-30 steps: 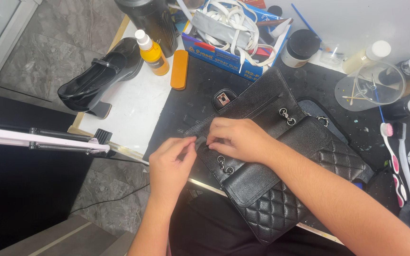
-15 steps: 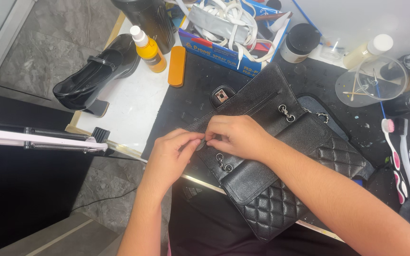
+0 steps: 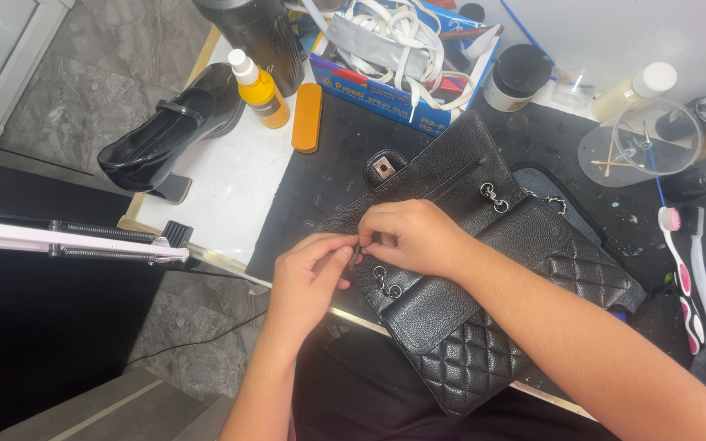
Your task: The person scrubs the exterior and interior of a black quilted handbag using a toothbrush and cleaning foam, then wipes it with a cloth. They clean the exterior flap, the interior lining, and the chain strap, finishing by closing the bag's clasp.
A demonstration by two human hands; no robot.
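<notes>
**2 Hands Pinch at the Edge of a Quilted Black Handbag**

Seen from above at a cluttered workbench: left hand (image 3: 308, 273) and right hand (image 3: 406, 237) meeting at the near-left edge of an open black handbag (image 3: 484, 327), fingertips pressed together, apparently pinching something small and thin there; too small to identify. Bag lying flap-open on a black mat (image 3: 337, 175), quilted body hanging off the near edge toward the lap, silver chain rings (image 3: 492, 196) showing on the inner flap.

Likely soft and pliable pebbled leather, fairly light, prone to sagging where unsupported; best gripped at the firmer stitched flap edge rather than by the chain hardware, and easily scuffed.

Far left, a glossy black heeled shoe (image 3: 169, 131) on a white surface, beside a yellow squeeze bottle (image 3: 259, 90) with white cap and dark label. Just right of it, an orange oblong block (image 3: 307, 118). Far centre, a blue cardboard box (image 3: 398, 77) with red and white print, stuffed with white straps. Right, a black-lidded jar (image 3: 516, 77), a clear glass bowl (image 3: 643, 139) and 2 toothbrushes (image 3: 684, 278).
</notes>
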